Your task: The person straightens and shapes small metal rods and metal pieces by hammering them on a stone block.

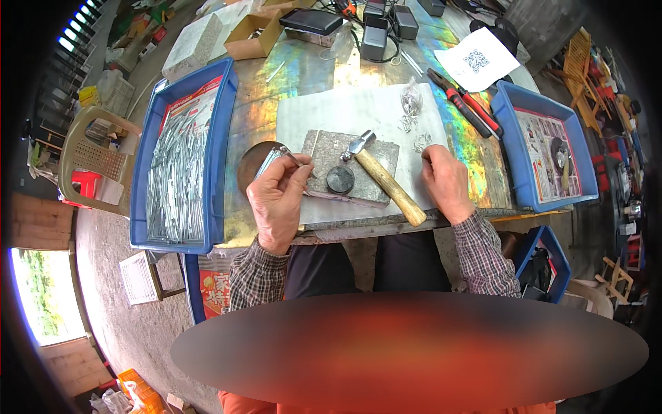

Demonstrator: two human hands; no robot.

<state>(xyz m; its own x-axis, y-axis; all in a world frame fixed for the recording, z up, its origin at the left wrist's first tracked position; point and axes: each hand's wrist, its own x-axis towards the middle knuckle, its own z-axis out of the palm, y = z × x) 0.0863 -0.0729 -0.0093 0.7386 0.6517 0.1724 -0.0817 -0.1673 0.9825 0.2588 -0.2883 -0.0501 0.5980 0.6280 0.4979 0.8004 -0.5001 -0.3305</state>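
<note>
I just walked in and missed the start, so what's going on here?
The left hand pinches a thin metal piece near the left edge of a stone slab. The right hand is curled over a white sheet, near some small shiny bits; whether it holds anything is unclear. A hammer lies across the slab beside a black disc, untouched. At left, a blue tray holds many slim metal rods.

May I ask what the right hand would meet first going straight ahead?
The right hand would likely first meet the small shiny pieces on the white sheet; height is unclear.
</note>
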